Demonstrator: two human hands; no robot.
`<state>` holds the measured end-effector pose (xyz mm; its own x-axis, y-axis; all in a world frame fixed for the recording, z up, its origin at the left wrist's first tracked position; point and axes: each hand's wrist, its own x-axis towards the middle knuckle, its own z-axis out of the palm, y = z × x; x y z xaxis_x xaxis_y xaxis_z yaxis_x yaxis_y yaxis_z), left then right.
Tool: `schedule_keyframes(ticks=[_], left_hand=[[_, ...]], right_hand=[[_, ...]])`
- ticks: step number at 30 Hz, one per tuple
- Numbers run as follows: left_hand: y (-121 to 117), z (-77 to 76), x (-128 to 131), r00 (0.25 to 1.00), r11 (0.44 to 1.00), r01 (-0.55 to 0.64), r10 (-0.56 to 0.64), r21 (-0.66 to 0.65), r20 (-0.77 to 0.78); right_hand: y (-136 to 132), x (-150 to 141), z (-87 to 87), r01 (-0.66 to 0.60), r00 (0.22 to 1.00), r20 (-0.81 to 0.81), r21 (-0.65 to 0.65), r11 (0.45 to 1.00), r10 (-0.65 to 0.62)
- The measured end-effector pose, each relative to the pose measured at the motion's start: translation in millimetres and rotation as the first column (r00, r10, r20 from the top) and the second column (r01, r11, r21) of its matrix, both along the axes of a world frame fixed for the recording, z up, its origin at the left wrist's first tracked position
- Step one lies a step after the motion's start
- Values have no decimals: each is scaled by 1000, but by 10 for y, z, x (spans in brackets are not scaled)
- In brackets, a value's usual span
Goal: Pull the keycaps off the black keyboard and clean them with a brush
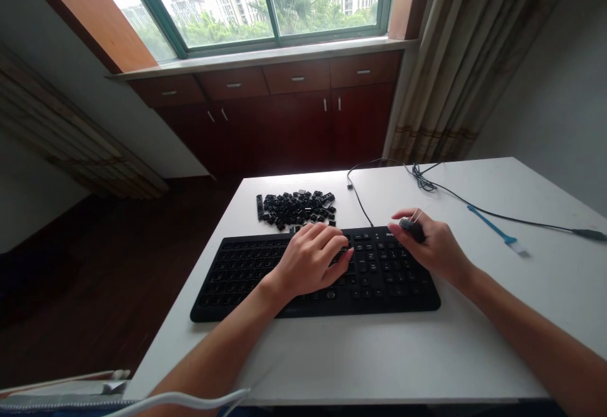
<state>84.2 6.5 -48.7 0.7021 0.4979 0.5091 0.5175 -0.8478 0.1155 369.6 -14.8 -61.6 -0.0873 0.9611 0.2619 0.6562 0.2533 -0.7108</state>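
Note:
A black keyboard (303, 306) lies flat on the white table, many of its left-hand keys bare of caps, while keycaps remain on the right side. My left hand (310, 259) rests over the middle of the keyboard, fingers curled and thumb near the index fingertip; anything between them is hidden. Above the keyboard's upper right corner, my right hand (434, 243) grips a keycap puller (412, 230) with a dark handle and thin wire loops pointing up and away. Behind the keyboard sits a pile of loose black keycaps (296, 205).
The keyboard cable (361, 205) runs to the table's back edge and into a tangled bundle (422, 179). A blue brush (490, 224) lies at the right, near a black cable end (588, 234). A white cord (190, 399) crosses the lower left foreground.

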Motion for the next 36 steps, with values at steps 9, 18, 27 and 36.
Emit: schedule_keyframes(ticks=[9, 18, 27, 36], left_hand=[[-125, -18, 62, 999, 999, 15, -17, -49, -50], [-128, -31, 68, 998, 994, -3, -3, -108, -60], [-116, -47, 63, 997, 990, -41, 31, -137, -77], [-114, -62, 78, 997, 988, -46, 36, -147, -70]], right_hand=[[-43, -31, -31, -80, 994, 86, 73, 994, 74], [-59, -12, -42, -128, 990, 74, 147, 981, 118], [-70, -40, -34, -189, 977, 142, 220, 957, 160], [-77, 7, -76, -175, 979, 148, 284, 943, 137]])
